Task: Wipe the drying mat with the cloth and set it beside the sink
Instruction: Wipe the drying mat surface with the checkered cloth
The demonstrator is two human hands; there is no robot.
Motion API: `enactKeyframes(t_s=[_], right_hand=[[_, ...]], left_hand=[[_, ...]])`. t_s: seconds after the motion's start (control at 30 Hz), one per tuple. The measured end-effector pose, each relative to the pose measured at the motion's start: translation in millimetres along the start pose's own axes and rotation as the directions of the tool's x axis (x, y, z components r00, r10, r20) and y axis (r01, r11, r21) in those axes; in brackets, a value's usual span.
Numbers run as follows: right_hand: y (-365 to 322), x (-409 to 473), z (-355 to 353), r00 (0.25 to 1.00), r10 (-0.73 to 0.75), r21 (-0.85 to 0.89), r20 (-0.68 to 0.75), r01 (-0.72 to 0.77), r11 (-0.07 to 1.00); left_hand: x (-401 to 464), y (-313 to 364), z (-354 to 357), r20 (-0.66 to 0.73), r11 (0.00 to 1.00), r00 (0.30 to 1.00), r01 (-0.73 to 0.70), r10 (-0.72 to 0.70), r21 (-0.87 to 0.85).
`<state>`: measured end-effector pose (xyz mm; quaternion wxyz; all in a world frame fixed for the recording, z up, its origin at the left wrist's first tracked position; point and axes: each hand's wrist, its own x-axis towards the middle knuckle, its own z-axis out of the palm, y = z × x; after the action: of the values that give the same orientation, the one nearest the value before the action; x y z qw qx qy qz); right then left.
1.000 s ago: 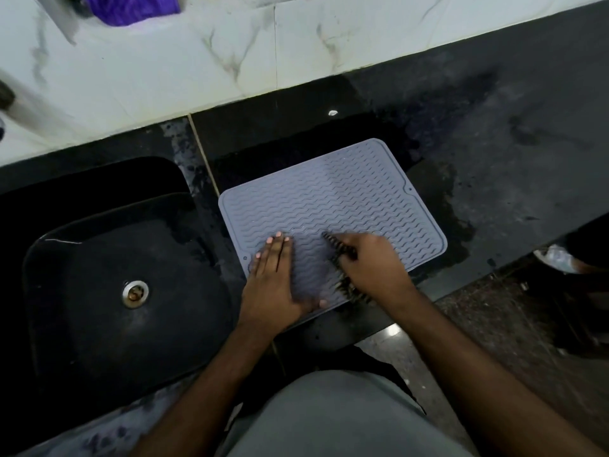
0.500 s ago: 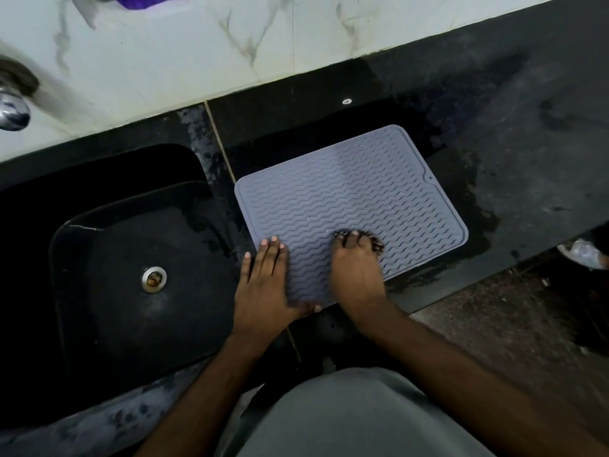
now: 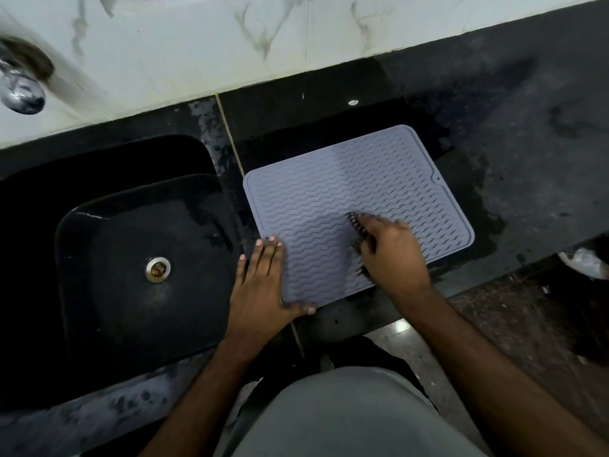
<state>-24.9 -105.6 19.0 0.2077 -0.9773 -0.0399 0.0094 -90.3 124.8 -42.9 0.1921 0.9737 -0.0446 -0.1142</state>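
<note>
A grey drying mat (image 3: 356,192) with wavy ridges lies flat on the black counter, just right of the sink (image 3: 131,258). My left hand (image 3: 263,285) rests flat on the mat's near left corner, fingers together, thumb along the front edge. My right hand (image 3: 392,255) is closed over a dark cloth (image 3: 357,230), pressing it on the mat's near middle. Only a dark frayed edge of the cloth shows past the fingers.
The black counter (image 3: 510,143) around the mat is wet, with dry streaked stone further right. A chrome tap (image 3: 21,90) juts from the marble wall at the upper left. The counter's front edge runs just below the mat; floor lies beyond it.
My right hand has turned and slid the cloth to the right and a little further onto the mat. My left hand stays pressed on the same corner. The camera view has shifted slightly.
</note>
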Motion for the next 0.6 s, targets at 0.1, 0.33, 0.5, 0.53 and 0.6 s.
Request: enactKeyframes(t_s=[0.1,0.33,0.5,0.53,0.6], right_hand=[[-2.2,2.8,12.2,0.991,0.028,-0.181,0.134,-0.003,0.984],[-72.4,-21.3,54.9,0.942,-0.098,-0.346,0.320,0.212,0.914],[-81.8,-24.9,49.9,0.906,-0.172,0.006,0.387,0.184,0.983],[-77.9,-23.4,45.9,0.901,-0.140,0.109,0.410,0.104,0.989],[-70.5,-23.0,37.6,0.894,-0.172,0.193,0.413,0.099,0.976]], left_hand=[[-2.2,-3.2,1.7,0.018,1.000,1.000,0.005,-0.005,0.017],[3.4,-5.3,3.3,0.031,0.998,0.999,0.019,-0.021,0.052],[0.0,-8.9,3.2,0.001,1.000,1.000,-0.016,0.016,-0.022],[-0.6,-8.1,2.5,-0.019,0.998,1.000,-0.026,0.025,-0.055],[-2.5,-5.3,-0.3,-0.070,0.980,0.997,-0.048,0.035,-0.195]])
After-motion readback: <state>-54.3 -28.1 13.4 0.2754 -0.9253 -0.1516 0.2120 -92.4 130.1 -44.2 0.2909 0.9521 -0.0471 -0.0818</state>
